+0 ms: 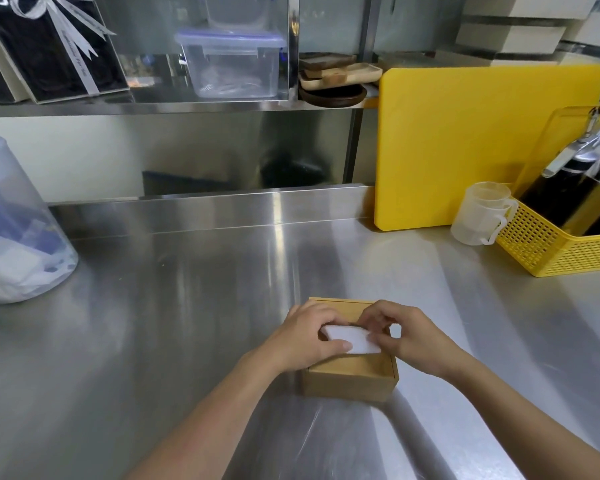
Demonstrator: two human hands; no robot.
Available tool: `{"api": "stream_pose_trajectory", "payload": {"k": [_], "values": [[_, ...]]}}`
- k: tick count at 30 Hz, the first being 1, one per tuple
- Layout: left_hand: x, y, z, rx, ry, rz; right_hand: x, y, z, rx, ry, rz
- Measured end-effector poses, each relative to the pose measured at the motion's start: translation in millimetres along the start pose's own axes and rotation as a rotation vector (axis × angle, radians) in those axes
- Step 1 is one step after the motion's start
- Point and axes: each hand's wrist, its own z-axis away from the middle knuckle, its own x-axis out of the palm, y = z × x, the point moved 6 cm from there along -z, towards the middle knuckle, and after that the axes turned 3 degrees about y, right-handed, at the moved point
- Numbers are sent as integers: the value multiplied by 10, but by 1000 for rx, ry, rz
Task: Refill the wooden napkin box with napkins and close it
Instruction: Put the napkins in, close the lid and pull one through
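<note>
Held the napkins [352, 339] with both hands, right over the open top of the wooden napkin box [350, 379]. Pinched the left end of the white stack between the thumb and fingers [340, 346] of the left hand [305, 337]. Pinched the right end with the curled fingers [374, 337] of the right hand [413, 341]. Looked like the putting-in step, not yet done, with the stack only partly down inside the box.

Needed to keep the stack flat and lined up with the box walls. Needed to push both ends down together, slowly, to avoid catching a corner on the rim. Needed to keep the pinch soft, so as not to crush or bend the paper. Probably best to let go only after laying the stack flat on the bottom. Then had the closing left to do.

Found the box sitting on the shiny steel counter [187, 306]. Looked small, square and light brown, with smooth plain wood sides and thin walls. Showed an empty gap inside, at the near wall, under the napkins. Showed a flat wood piece at the far edge of the box, maybe the lid, but could not tell for sure. Saw a yellow cutting board [482, 143] standing far behind the box to its right, a yellow basket [551, 247] further right of the box, and a big clear tub [14, 237] far to the left of the box.
</note>
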Motion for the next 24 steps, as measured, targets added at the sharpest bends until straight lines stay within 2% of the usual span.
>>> {"api": "stream_pose_trajectory", "payload": {"k": [7, 18, 24], "values": [[-78, 70, -83, 17, -151, 16, -145, -12, -34, -17, 97, -40], [-259, 235, -149, 105, -36, -164, -208, 60, 6, 6, 159, -87], [-273, 4, -153, 52, -111, -199, -220, 91, 9, 12, 188, -106]]}}
